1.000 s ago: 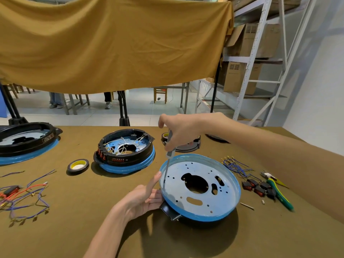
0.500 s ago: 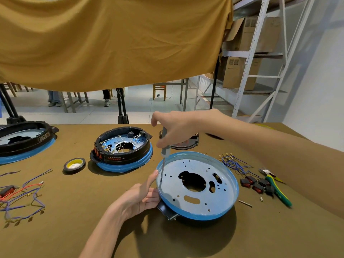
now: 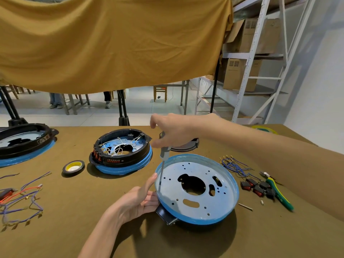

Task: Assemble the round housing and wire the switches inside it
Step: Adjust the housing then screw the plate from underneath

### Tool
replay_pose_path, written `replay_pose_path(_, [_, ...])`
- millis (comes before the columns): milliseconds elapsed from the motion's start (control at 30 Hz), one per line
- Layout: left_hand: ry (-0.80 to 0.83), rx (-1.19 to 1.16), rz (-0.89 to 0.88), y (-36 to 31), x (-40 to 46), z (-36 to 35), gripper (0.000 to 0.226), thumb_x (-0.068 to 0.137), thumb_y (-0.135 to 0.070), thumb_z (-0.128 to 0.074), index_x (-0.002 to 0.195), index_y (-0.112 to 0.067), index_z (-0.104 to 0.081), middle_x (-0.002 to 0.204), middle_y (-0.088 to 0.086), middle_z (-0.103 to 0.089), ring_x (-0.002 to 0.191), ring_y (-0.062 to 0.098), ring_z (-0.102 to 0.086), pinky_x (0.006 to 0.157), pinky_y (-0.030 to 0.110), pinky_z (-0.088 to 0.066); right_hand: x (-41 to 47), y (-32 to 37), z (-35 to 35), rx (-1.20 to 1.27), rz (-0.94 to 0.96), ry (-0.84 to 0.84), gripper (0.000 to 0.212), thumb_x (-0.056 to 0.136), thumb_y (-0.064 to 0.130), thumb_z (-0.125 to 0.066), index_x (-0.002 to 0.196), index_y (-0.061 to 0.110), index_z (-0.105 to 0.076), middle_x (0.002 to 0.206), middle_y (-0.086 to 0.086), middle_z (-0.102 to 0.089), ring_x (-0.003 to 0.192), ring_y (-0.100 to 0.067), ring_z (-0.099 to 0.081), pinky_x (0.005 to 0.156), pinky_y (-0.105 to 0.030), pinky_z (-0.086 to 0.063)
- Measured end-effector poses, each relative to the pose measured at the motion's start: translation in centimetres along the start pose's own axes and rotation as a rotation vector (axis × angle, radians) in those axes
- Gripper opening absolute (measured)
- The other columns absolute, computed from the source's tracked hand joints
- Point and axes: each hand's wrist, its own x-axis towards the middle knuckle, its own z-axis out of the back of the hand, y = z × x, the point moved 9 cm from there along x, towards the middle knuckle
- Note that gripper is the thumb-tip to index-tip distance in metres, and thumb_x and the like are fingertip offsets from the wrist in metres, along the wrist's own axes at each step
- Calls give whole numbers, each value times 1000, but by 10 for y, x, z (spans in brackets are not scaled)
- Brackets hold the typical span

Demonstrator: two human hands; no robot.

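My right hand is wrapped round the grey handle of a slim screwdriver, shaft straight down, tip sitting in a hole near the 9 o'clock edge of the round blue-rimmed metal housing plate; left hand cups that same rim from outside, fingers curled against it and thumb pointing up along the edge — so it's holding the plate steady. The plate sits at the table's near middle; at its 10 o'clock there's a finished black-and-blue round housing with white wires inside; a roll of black tape with yellow core further left; loose blue wires, small black-and-red rocker switches and green-handled pliers at 3 o'clock.
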Motion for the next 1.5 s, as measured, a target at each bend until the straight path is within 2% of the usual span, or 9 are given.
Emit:
replay_pose_path(100, [16,5,-4,0,2,-1,72,76,-73,-68,91,-2,-61,71,8,-53,64,17,-51,64,24,-54,-2,4,-3,102,11,100,51,94,25,-73,131,17,-38,87,-6,-66,60,-13,-66,49,-22,-51])
replay_pose_path(233, [20,13,-7,3,6,4,83,71,-76,-70,101,0,-62,81,13,-58,73,21,-53,70,26,-57,1,12,1,-26,20,-2,42,100,43,-61,125,13,-45,89,-6,-68,74,-19,-73,59,-34,-60])
replay_pose_path(400, [11,38,-4,7,14,10,104,63,-82,-74,116,7,-65,104,16,-60,95,27,-52,95,35,-56,1,11,-2,64,19,80,38,97,31,-68,123,11,-49,81,-7,-71,51,-10,-68,47,-24,-52])
replay_pose_path(567, [36,22,16,9,14,9,96,51,-83,-82,100,-3,-61,93,14,-54,83,25,-49,72,28,-56,0,6,-5,41,0,109,51,94,41,-72,130,18,-46,96,-4,-67,75,-18,-69,59,-30,-58])
replay_pose_path(733, [48,49,8,11,20,13,122,54,-82,-82,129,11,-59,112,13,-54,102,29,-47,109,43,-45,-2,6,0,-99,0,-19,37,101,46,-59,120,15,-52,93,-7,-71,73,-24,-74,60,-35,-62])
replay_pose_path(833, [47,63,9,11,21,13,117,53,-84,-81,124,7,-63,108,15,-55,99,29,-48,102,39,-50,-5,4,-4,-13,-5,68,52,95,41,-68,133,17,-41,107,-9,-66,94,-29,-70,78,-44,-63])
replay_pose_path(1000, [46,122,26,9,13,15,96,67,-75,-76,115,8,-66,106,17,-77,94,25,-76,75,30,-62,-9,8,4,-149,15,-69,38,102,47,-56,124,17,-47,99,-6,-63,80,-22,-63,65,-36,-53])
replay_pose_path(1167, [55,156,61,7,5,13,93,66,-73,-76,116,6,-69,108,21,-77,100,28,-77,73,30,-63,-18,2,-3,62,-9,127,52,92,34,-72,131,23,-39,102,-8,-67,95,-33,-68,80,-49,-60])
replay_pose_path(1500, [92,261,83,9,2,12,96,66,-77,-74,118,4,-67,109,20,-77,102,28,-76,74,29,-63,-29,7,-2,2,-53,68,44,97,38,-65,130,19,-41,92,-5,-68,81,-26,-70,61,-35,-57])
